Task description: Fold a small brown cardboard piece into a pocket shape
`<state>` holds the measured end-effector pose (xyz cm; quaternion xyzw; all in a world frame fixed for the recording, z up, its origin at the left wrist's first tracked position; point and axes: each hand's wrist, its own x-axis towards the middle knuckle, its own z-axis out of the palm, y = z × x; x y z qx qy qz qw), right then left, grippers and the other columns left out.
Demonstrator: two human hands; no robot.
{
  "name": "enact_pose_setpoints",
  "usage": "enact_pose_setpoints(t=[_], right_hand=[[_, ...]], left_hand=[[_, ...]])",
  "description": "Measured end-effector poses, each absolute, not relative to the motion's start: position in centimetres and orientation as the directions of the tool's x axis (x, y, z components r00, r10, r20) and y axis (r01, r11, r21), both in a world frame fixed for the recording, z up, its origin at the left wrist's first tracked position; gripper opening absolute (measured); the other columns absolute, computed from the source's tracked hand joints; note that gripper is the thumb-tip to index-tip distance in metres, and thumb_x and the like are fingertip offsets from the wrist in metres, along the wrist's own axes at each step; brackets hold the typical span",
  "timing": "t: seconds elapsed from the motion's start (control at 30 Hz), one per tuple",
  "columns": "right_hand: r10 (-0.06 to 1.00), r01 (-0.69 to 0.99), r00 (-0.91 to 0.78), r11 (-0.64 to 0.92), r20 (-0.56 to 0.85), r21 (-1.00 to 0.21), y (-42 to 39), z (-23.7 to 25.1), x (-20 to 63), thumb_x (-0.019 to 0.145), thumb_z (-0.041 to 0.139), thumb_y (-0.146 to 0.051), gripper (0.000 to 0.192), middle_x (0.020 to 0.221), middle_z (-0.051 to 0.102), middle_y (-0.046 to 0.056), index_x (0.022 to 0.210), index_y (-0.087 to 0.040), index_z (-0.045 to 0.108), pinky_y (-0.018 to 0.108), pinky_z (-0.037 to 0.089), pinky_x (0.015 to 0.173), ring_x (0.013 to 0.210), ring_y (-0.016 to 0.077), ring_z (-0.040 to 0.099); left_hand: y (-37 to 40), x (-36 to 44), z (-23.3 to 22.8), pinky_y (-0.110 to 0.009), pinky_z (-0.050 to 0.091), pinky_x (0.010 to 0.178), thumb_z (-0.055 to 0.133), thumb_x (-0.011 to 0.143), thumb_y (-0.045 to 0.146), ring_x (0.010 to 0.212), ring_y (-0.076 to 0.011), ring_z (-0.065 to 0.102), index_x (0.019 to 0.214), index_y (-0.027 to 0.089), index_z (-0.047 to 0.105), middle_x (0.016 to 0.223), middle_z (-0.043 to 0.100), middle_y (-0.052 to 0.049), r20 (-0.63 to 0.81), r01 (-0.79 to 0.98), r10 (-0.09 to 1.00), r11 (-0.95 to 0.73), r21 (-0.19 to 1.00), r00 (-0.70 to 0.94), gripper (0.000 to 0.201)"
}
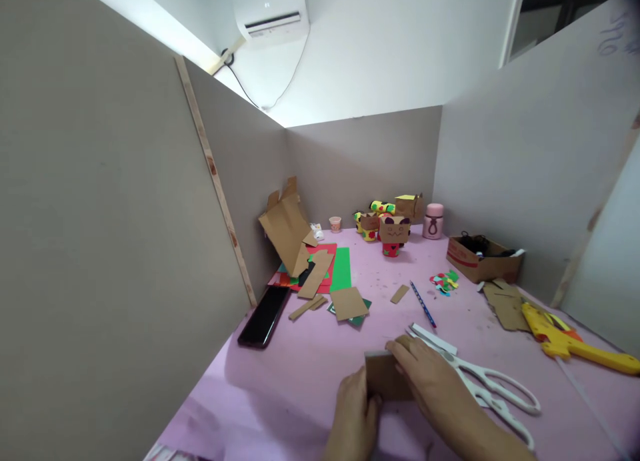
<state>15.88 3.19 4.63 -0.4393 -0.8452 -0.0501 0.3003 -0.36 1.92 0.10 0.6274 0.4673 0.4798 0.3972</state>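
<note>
A small piece of brown cardboard (386, 379) is held up on edge near the front of the table. My left hand (354, 402) grips its left side, the thumb lying against the near face. Over its top right edge my right hand (425, 374) is closed, hiding that corner. White-handled scissors (483, 381) lie just right of my right hand, partly covered by the forearm. A white strip (434, 339) rests by the scissor blades. Beyond the hands, a square of cardboard (349, 303) lies on a green piece (359, 321).
A pencil (423, 304) and paper scraps (444, 283) lie ahead. The yellow glue gun (565, 341) and an open box (483, 266) are right; a phone (265, 316) is left. Cardboard animal figures (395, 233) and a pink bottle (433, 222) stand behind. Grey partitions (365, 161) enclose the table.
</note>
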Motion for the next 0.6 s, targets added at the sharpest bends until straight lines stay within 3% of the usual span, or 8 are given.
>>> enact_pose_setpoints(t=[0.07, 0.13, 0.2, 0.27, 0.33, 0.4, 0.5, 0.6], right_hand=[[0.747, 0.758, -0.393, 0.593, 0.535, -0.271, 3.2, 4.5, 16.3, 0.081, 0.039, -0.006, 0.027, 0.082, 0.068, 0.009, 0.089, -0.02, 0.06, 0.037, 0.051, 0.063, 0.074, 0.0253, 0.063], [0.818, 0.683, -0.278, 0.537, 0.504, -0.495, 3.1, 4.5, 17.0, 0.084, 0.041, -0.015, 0.02, 0.089, 0.067, 0.008, 0.093, -0.022, 0.058, 0.036, 0.05, 0.07, 0.084, 0.0249, 0.062], [0.907, 0.478, -0.117, 0.408, 0.404, -0.778, 2.9, 4.4, 17.7, 0.085, 0.046, -0.027, 0.017, 0.098, 0.066, 0.008, 0.099, -0.023, 0.055, 0.034, 0.049, 0.076, 0.093, 0.0244, 0.06], [0.971, 0.203, -0.026, 0.237, 0.237, -0.95, 2.6, 4.2, 18.0, 0.083, 0.052, -0.037, 0.022, 0.098, 0.067, 0.006, 0.1, -0.024, 0.054, 0.031, 0.05, 0.07, 0.086, 0.0226, 0.061], [0.995, -0.018, -0.021, 0.096, 0.097, -0.995, 2.3, 3.7, 17.9, 0.078, 0.058, -0.042, 0.027, 0.089, 0.069, 0.003, 0.098, -0.024, 0.055, 0.026, 0.048, 0.058, 0.071, 0.0188, 0.061], [0.999, -0.126, -0.02, 0.037, 0.04, -0.991, 2.1, 3.0, 17.6, 0.074, 0.063, -0.044, 0.03, 0.082, 0.069, 0.001, 0.094, -0.024, 0.057, 0.023, 0.044, 0.051, 0.062, 0.0165, 0.059], [0.997, -0.151, -0.007, 0.078, 0.08, -0.985, 1.9, 1.9, 17.3, 0.072, 0.065, -0.046, 0.029, 0.076, 0.066, 0.0, 0.091, -0.024, 0.061, 0.023, 0.043, 0.049, 0.064, 0.0171, 0.057], [0.993, -0.068, -0.007, 0.115, 0.116, -0.991, 1.9, 1.2, 18.1, 0.075, 0.062, -0.048, 0.029, 0.078, 0.065, 0.0, 0.093, -0.025, 0.063, 0.025, 0.047, 0.055, 0.065, 0.0174, 0.056]], left_hand=[[1.9, -0.4, 0.3, -0.036, 0.039, 0.084, 0.057, 0.065, 0.008, 0.09, -0.0271, 0.057, 0.089, 0.018, 0.065, 0.094, 0.069, -0.01, 0.216, 0.131, 0.972, -0.227, 0.965, 0.089, 0.028], [1.9, -0.6, 0.5, -0.032, 0.043, 0.073, 0.058, 0.069, 0.014, 0.08, -0.0227, 0.058, 0.086, 0.02, 0.059, 0.082, 0.067, -0.006, 0.195, 0.031, 0.978, -0.197, 0.98, 0.068, 0.017], [1.8, -0.7, 0.8, -0.029, 0.043, 0.07, 0.058, 0.075, 0.024, 0.077, -0.0195, 0.059, 0.09, 0.021, 0.054, 0.08, 0.065, -0.003, 0.168, -0.08, 0.985, -0.164, 0.983, 0.045, 0.016], [1.6, -0.6, 1.0, -0.029, 0.044, 0.075, 0.06, 0.076, 0.033, 0.083, -0.0192, 0.06, 0.093, 0.02, 0.054, 0.083, 0.066, -0.004, 0.138, -0.174, 0.99, -0.129, 0.976, 0.042, 0.022], [1.3, -0.2, 1.1, -0.03, 0.044, 0.076, 0.064, 0.073, 0.041, 0.084, -0.0206, 0.062, 0.089, 0.017, 0.059, 0.083, 0.068, -0.007, 0.114, -0.235, 0.991, -0.095, 0.967, 0.069, 0.029], [0.9, 0.2, 1.0, -0.032, 0.046, 0.072, 0.066, 0.07, 0.046, 0.08, -0.0224, 0.063, 0.087, 0.015, 0.063, 0.084, 0.07, -0.009, 0.087, -0.291, 0.991, -0.054, 0.955, 0.102, 0.036], [0.6, 0.6, 0.9, -0.032, 0.048, 0.069, 0.069, 0.068, 0.045, 0.077, -0.0232, 0.064, 0.089, 0.015, 0.065, 0.084, 0.072, -0.01, 0.054, -0.365, 0.992, -0.01, 0.931, 0.11, 0.037], [0.3, 0.4, 1.2, -0.03, 0.048, 0.07, 0.068, 0.07, 0.042, 0.077, -0.0228, 0.065, 0.089, 0.015, 0.067, 0.084, 0.073, -0.009, 0.1, -0.337, 0.992, -0.07, 0.939, 0.072, 0.033]])
